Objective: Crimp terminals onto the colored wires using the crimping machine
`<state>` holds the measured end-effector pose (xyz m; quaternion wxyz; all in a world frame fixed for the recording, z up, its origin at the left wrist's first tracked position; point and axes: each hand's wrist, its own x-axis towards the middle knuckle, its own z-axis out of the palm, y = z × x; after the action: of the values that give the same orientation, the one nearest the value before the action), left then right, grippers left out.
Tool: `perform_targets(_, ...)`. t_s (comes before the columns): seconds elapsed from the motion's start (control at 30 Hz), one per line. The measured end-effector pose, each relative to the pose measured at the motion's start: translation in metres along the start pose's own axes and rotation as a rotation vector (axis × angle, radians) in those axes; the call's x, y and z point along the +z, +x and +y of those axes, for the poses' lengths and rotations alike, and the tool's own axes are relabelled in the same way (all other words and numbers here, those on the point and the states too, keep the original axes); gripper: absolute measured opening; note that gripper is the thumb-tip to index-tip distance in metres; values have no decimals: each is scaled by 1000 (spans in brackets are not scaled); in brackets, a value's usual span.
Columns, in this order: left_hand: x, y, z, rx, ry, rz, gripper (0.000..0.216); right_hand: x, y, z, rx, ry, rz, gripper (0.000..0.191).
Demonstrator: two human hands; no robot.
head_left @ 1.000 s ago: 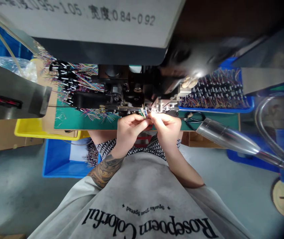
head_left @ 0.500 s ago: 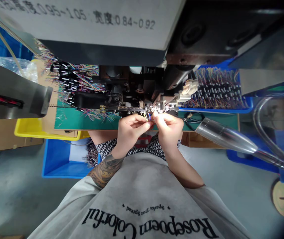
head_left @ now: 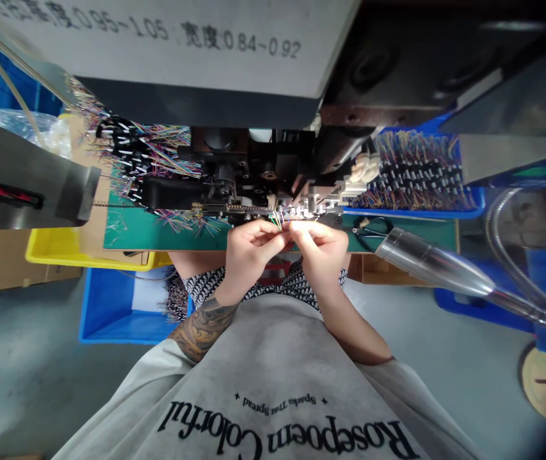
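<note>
My left hand [head_left: 248, 252] and my right hand [head_left: 318, 249] are pinched together just below the crimping machine [head_left: 263, 172]. Between their fingertips they hold a small bundle of thin coloured wires [head_left: 278, 220], its loose ends fanned up toward the machine's metal jaw [head_left: 301, 207]. The left thumb and forefinger grip the bundle from the left. From the right, the other hand's fingers curl round it. Both hands hover over the edge of the green bench mat [head_left: 129, 233].
A heap of coloured wire harnesses [head_left: 143, 153] lies left of the machine; a blue tray [head_left: 474, 207] with more stands at right. Scissors [head_left: 373, 225] lie on the mat. A chrome lamp arm [head_left: 440, 265] crosses at right. Yellow [head_left: 57, 246] and blue [head_left: 110, 306] bins sit lower left.
The right hand, which had reached up to the jaw half a second ago, has drawn back slightly toward the left hand. The wire ends stay at the jaw.
</note>
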<state>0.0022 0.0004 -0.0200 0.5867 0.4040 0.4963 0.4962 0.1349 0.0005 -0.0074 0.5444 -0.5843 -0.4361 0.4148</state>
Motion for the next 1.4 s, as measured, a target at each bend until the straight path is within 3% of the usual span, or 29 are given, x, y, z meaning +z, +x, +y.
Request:
perform_targets(0.33, 2, -2, 2, 2, -18, 6, 16, 3, 0, -8, -59, -60, 168, 25)
perform_targets(0.6, 3, -1, 3, 25, -36, 19, 17, 6, 5, 1, -66, -45, 147, 31)
perform_targets(0.9, 2, 0, 1, 26, 23, 17, 7, 5, -2, -3, -60, -77, 55, 21)
perform_targets(1.4, 3, -1, 3, 31, 14, 31, 13, 6, 5, -1, -31, -42, 103, 31)
